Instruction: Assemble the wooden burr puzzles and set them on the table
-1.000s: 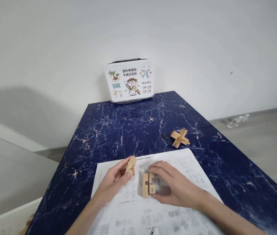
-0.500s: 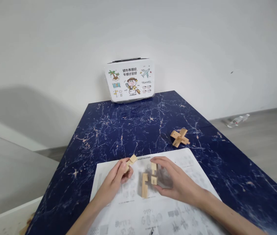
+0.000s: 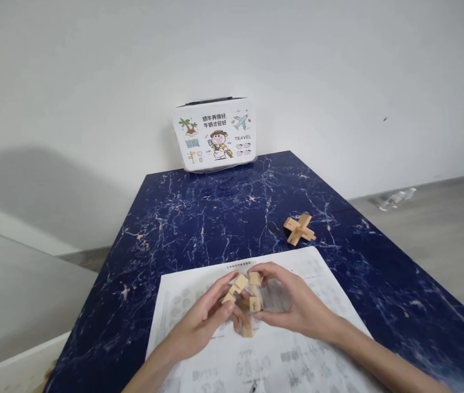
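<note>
My left hand is closed on a notched wooden puzzle piece, tilted above the printed sheet. My right hand pinches another notched wooden piece between thumb and fingers, its notch facing the left hand's piece. The two pieces are close together; whether they touch I cannot tell. A third wooden piece shows below them, partly covered by my left fingers. Beyond the sheet's far edge, several wooden pieces sit joined as a cross.
A white lunch-box-like case with cartoon prints stands against the wall at the far end of the blue marbled table. A clear plastic bottle lies on the floor at right. An open white drawer is at lower left.
My left hand has moved right with its piece, up to the piece in my right hand. My right hand has stayed nearly in place. The view has shifted slightly.
</note>
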Demonstrator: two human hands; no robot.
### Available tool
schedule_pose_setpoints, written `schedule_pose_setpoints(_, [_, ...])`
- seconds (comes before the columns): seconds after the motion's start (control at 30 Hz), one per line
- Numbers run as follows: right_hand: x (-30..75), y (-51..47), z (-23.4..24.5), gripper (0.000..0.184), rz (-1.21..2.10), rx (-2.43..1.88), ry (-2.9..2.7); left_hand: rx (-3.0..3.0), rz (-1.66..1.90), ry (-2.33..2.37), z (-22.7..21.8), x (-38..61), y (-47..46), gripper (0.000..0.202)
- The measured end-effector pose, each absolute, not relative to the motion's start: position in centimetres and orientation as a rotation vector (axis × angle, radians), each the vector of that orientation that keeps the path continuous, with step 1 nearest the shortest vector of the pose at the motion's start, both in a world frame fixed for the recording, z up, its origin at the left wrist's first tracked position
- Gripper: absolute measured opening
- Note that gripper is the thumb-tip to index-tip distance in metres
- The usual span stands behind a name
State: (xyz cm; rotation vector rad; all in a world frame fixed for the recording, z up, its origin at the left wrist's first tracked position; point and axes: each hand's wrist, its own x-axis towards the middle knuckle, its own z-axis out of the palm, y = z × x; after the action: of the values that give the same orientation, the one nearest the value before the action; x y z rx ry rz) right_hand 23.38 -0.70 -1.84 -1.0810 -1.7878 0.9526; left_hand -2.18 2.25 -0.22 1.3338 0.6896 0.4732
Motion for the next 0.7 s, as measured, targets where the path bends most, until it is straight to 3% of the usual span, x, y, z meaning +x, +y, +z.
schedule_pose_setpoints(0.2, [23.2, -0.6, -1.8, 0.055, 1.012, -1.008, -1.764, 1.334, 0.449, 0.671, -0.4, -2.2, 1.9, 0.057])
schedule_pose_setpoints(0.3, [23.1, -0.7, -1.8, 0.038, 1.238, -1.031, -1.653, 1.312, 0.383, 0.617, 0.0, -1.9, 1.8, 0.072])
schedule_pose_setpoints(0.4, [23.1, -0.8, -1.7, 0.035, 1.518, -0.994, -1.487, 1.296, 0.332, 0.599, 0.4, -1.6, 1.7, 0.082])
schedule_pose_setpoints(0.7, [23.4, -1.1, -0.5, 0.026, 1.742, -0.770, -1.413, 1.249, 0.425, 0.594, 0.2, -1.1, 1.5, 0.067])
